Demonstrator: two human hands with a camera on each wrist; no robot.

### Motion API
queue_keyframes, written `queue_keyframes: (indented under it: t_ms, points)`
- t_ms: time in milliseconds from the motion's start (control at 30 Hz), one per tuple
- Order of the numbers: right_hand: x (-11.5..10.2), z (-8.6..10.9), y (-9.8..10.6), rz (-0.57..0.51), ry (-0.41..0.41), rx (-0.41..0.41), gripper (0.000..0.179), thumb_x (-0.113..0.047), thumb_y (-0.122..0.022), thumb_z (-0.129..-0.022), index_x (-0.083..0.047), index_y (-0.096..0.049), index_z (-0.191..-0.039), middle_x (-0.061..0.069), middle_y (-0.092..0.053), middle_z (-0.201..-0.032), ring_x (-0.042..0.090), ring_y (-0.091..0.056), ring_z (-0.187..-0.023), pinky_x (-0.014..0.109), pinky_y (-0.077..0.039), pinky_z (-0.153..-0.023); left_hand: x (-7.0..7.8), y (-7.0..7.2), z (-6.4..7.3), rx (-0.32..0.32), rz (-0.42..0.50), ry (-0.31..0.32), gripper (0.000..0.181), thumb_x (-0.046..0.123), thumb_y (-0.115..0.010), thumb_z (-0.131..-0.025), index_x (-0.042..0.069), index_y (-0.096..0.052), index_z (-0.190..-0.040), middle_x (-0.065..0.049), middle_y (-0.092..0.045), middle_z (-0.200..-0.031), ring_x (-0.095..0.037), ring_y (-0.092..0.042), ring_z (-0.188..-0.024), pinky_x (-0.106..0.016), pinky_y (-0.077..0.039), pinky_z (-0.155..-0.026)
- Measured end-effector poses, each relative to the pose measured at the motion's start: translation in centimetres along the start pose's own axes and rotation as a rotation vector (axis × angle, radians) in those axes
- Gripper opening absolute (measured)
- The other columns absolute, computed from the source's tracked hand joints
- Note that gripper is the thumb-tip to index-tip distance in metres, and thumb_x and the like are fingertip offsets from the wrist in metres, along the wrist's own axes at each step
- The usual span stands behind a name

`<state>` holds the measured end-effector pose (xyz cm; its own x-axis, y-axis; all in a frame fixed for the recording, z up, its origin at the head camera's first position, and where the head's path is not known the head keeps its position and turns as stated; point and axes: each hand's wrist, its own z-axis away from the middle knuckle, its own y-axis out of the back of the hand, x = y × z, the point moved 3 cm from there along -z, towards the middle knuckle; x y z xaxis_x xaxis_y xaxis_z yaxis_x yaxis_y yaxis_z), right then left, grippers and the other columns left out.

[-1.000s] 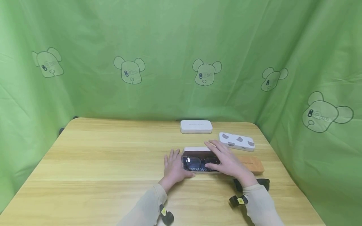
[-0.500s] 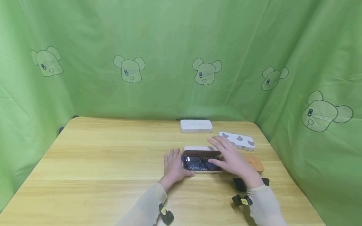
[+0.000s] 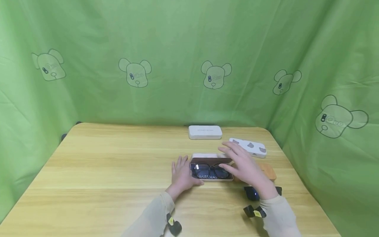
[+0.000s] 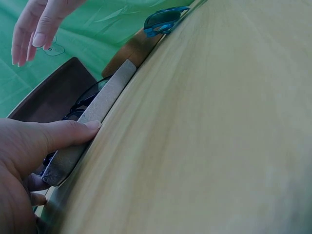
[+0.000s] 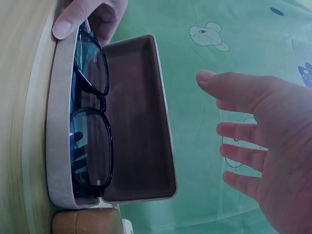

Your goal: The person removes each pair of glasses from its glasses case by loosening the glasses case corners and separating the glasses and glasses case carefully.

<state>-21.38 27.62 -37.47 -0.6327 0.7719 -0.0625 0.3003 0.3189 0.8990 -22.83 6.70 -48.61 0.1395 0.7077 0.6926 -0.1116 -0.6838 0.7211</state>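
Observation:
An open glasses case (image 3: 212, 160), pale outside and brown inside, rests on the table with its lid raised. Black-framed glasses (image 5: 108, 131) lie in its lower half, over a dark cloth with white lettering (image 3: 208, 177). My left hand (image 3: 181, 176) holds the case's left end; in the left wrist view the thumb presses the front wall (image 4: 105, 97), the fingers at the end. My right hand (image 3: 244, 166) hovers over the right end with fingers spread and nothing in them. The right wrist view shows that hand (image 5: 278, 131) apart from the lid (image 5: 139, 122).
A white case (image 3: 205, 132) lies at the back, and a white case with bear prints (image 3: 257, 148) to its right. An orange-brown case (image 3: 268, 171) sits right of the open one. Sunglasses (image 3: 251, 193) lie in front of it, partly behind my right wrist. Green curtains (image 3: 171, 108) surround the table.
My right hand has drawn back a little to the right, off the glasses, and more of them shows. My left hand and the case have stayed in place.

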Motion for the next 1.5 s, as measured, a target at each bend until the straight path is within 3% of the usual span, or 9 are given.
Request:
queue_keyframes:
  t_ms: [500, 733, 1000, 1500]
  points:
    - [-1.3, -0.1, -2.4, 0.013, 0.052, -0.036, 0.037, -0.031, -0.079, -0.079, -0.013, -0.069, -0.109, 0.015, -0.057, -0.137, 0.037, -0.050, -0.129, 0.057, -0.042, -0.108, 0.0, 0.0, 0.0, 0.001, -0.026, -0.007, 0.115, 0.047, -0.090, -0.055, 0.009, -0.037, -0.149, -0.015, -0.035, -0.156, -0.038, -0.018, -0.150, -0.062, -0.004, -0.121]
    - [-1.1, -0.1, -4.1, 0.061, 0.018, -0.081, 0.034, -0.033, -0.078, -0.079, -0.014, -0.070, -0.107, 0.016, -0.054, -0.140, 0.041, -0.046, -0.133, 0.059, -0.039, -0.110, 0.0, 0.2, 0.0, -0.006, -0.015, -0.004, 0.111, 0.045, -0.090, -0.056, 0.008, -0.040, -0.147, -0.015, -0.035, -0.156, -0.038, -0.018, -0.150, -0.061, -0.003, -0.121]
    - [-1.1, 0.0, -5.2, 0.126, -0.029, -0.072, 0.028, -0.030, -0.080, -0.078, -0.017, -0.071, -0.101, 0.016, -0.051, -0.143, 0.042, -0.037, -0.140, 0.060, -0.030, -0.115, 0.1, 0.2, 0.1, 0.000, -0.016, -0.012, 0.108, 0.046, -0.090, -0.056, 0.007, -0.043, -0.145, -0.015, -0.036, -0.156, -0.039, -0.020, -0.149, -0.063, -0.006, -0.121]
    - [-1.2, 0.2, -6.5, 0.146, -0.109, -0.106, 0.017, -0.023, -0.080, -0.077, -0.016, -0.072, -0.090, 0.020, -0.045, -0.147, 0.043, -0.028, -0.143, 0.064, -0.023, -0.117, 0.1, 0.1, 0.1, -0.001, -0.014, -0.009, 0.106, 0.045, -0.090, -0.056, 0.009, -0.045, -0.144, -0.015, -0.035, -0.156, -0.038, -0.019, -0.149, -0.062, -0.004, -0.121]
